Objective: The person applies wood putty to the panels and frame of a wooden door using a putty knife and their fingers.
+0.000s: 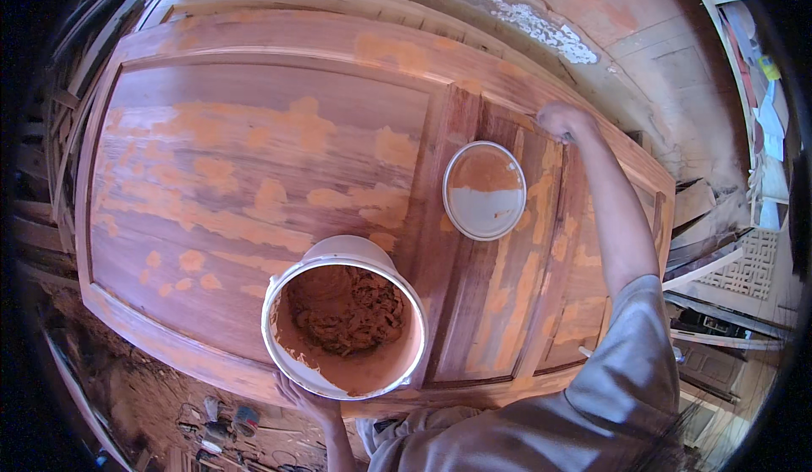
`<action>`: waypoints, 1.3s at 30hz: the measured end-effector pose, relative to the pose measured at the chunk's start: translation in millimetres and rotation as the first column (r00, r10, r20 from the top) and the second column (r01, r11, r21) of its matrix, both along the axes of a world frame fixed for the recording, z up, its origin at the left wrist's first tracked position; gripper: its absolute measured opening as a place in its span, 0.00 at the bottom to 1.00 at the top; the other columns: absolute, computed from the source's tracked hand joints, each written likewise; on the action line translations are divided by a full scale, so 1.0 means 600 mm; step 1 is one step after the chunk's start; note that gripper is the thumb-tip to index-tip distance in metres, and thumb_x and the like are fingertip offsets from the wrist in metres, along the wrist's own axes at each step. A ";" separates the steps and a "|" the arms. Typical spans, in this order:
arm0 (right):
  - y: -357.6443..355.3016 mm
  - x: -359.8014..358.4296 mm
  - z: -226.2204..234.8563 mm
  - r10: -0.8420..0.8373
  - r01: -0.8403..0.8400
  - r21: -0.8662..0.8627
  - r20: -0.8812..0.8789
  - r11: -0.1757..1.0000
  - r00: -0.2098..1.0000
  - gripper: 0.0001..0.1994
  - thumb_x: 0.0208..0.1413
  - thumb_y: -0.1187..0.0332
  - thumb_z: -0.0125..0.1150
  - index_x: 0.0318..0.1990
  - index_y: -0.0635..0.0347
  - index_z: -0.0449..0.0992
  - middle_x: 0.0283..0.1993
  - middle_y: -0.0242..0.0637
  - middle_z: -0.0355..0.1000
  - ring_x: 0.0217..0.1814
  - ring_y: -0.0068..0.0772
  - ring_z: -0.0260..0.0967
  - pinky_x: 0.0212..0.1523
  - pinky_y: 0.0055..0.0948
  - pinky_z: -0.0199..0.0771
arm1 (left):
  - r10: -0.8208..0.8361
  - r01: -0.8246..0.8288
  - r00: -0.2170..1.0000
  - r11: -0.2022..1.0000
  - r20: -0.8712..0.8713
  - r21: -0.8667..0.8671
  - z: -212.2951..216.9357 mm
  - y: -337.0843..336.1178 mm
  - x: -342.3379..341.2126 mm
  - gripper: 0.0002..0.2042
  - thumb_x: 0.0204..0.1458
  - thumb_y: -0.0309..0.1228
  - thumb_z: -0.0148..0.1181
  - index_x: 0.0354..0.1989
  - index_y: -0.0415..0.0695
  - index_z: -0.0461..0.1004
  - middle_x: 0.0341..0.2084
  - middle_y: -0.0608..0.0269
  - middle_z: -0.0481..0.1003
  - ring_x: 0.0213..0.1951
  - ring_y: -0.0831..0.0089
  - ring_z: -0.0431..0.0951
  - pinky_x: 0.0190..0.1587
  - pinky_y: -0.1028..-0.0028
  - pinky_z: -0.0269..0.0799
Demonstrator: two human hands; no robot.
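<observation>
A large wooden panelled door (254, 87) lies flat before me, patched with orange-brown filler. On its near part a white bucket (346, 250) tilts toward me, holding clumpy reddish-brown wood filler (347, 311). My left hand (306, 397) is at the door's near edge just below the bucket; its fingers look stretched out, partly hidden by the bucket. My right hand (565, 123) reaches to the far long rail, fingers closed; whatever they hold is too small to name. Between the bucket and that hand lies a round white lid (485, 191), half smeared with filler.
Timber pieces (63, 134) are stacked at the left. Scattered tools and a small can (246, 421) lie on the dusty floor below the near edge. A stained wall (609, 15) stands close behind the door. Boards and a white lattice panel (744, 265) are at the right.
</observation>
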State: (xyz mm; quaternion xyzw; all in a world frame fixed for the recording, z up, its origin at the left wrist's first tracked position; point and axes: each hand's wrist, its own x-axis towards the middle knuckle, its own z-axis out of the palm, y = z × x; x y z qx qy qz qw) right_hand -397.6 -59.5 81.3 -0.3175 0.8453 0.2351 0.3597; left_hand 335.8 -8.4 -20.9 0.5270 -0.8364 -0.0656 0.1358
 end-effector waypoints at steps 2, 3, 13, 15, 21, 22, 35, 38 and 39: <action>-0.009 -0.004 -0.017 0.105 -0.093 0.165 -0.067 0.982 0.992 0.13 0.48 0.74 0.46 0.27 0.68 0.80 0.24 0.48 0.75 0.22 0.42 0.73 0.22 0.40 0.71 | 0.004 -0.004 1.000 0.999 0.003 0.033 -0.005 0.003 0.008 0.40 0.52 0.51 0.58 0.66 0.38 0.51 0.61 0.42 0.61 0.65 0.43 0.58 0.65 0.41 0.49; -0.013 -0.006 -0.021 0.104 -0.092 0.170 -0.068 0.981 0.992 0.13 0.48 0.74 0.46 0.27 0.68 0.80 0.24 0.48 0.75 0.22 0.42 0.73 0.22 0.40 0.71 | 0.003 -0.003 1.000 0.999 0.001 0.038 -0.006 0.004 0.007 0.40 0.52 0.51 0.58 0.66 0.38 0.51 0.61 0.42 0.61 0.65 0.43 0.58 0.65 0.41 0.49; -0.027 -0.014 -0.015 0.064 -0.066 0.248 0.016 0.967 0.998 0.11 0.47 0.71 0.47 0.22 0.63 0.76 0.24 0.47 0.73 0.26 0.41 0.72 0.25 0.42 0.70 | -0.012 0.012 1.000 1.000 -0.018 -0.006 -0.014 0.004 0.011 0.39 0.54 0.53 0.53 0.69 0.44 0.48 0.62 0.41 0.59 0.65 0.43 0.57 0.66 0.40 0.47; -0.022 -0.015 -0.013 0.046 -0.047 0.250 0.009 0.967 0.999 0.12 0.49 0.69 0.47 0.21 0.60 0.76 0.23 0.45 0.72 0.25 0.41 0.71 0.24 0.43 0.68 | -0.004 0.004 0.999 1.000 -0.035 0.006 -0.013 0.003 0.008 0.39 0.54 0.53 0.52 0.69 0.45 0.48 0.62 0.42 0.60 0.66 0.43 0.57 0.66 0.41 0.47; -0.024 -0.020 -0.012 -0.034 0.029 0.242 0.015 0.970 0.999 0.13 0.49 0.68 0.46 0.22 0.58 0.77 0.27 0.41 0.75 0.24 0.38 0.70 0.26 0.41 0.71 | 0.017 -0.016 0.999 0.998 0.035 -0.055 -0.011 0.003 0.001 0.38 0.55 0.52 0.52 0.68 0.43 0.49 0.61 0.43 0.61 0.65 0.45 0.58 0.66 0.41 0.48; -0.020 -0.031 -0.015 -0.040 0.028 0.240 0.044 0.970 0.998 0.12 0.50 0.68 0.46 0.24 0.58 0.78 0.27 0.40 0.75 0.24 0.38 0.71 0.26 0.40 0.71 | 0.024 -0.025 0.998 1.000 0.058 0.010 0.000 -0.001 -0.005 0.38 0.55 0.51 0.52 0.68 0.43 0.48 0.61 0.43 0.61 0.65 0.45 0.58 0.65 0.40 0.49; -0.113 -0.019 -0.016 0.426 -0.455 0.464 0.173 0.760 0.888 0.10 0.51 0.68 0.49 0.33 0.59 0.77 0.30 0.38 0.76 0.31 0.34 0.74 0.30 0.38 0.71 | 0.021 -0.030 0.994 0.996 0.110 0.079 -0.019 0.021 0.033 0.42 0.53 0.55 0.52 0.72 0.55 0.37 0.67 0.43 0.53 0.67 0.41 0.54 0.65 0.39 0.47; -0.071 -0.059 0.011 0.274 -0.335 0.357 0.213 0.872 0.938 0.10 0.51 0.67 0.49 0.32 0.58 0.78 0.30 0.39 0.76 0.32 0.35 0.74 0.31 0.40 0.70 | -0.034 0.032 0.998 0.999 0.057 0.021 -0.020 0.011 0.017 0.42 0.54 0.54 0.51 0.72 0.56 0.37 0.67 0.43 0.53 0.67 0.41 0.55 0.65 0.39 0.47; -0.071 -0.054 0.016 0.272 -0.335 0.357 0.216 0.872 0.938 0.10 0.51 0.67 0.49 0.32 0.58 0.78 0.30 0.39 0.76 0.32 0.35 0.74 0.31 0.40 0.70 | -0.035 0.034 0.998 0.999 0.061 0.022 -0.020 0.011 0.019 0.42 0.54 0.54 0.51 0.72 0.56 0.37 0.67 0.43 0.53 0.67 0.41 0.55 0.65 0.39 0.47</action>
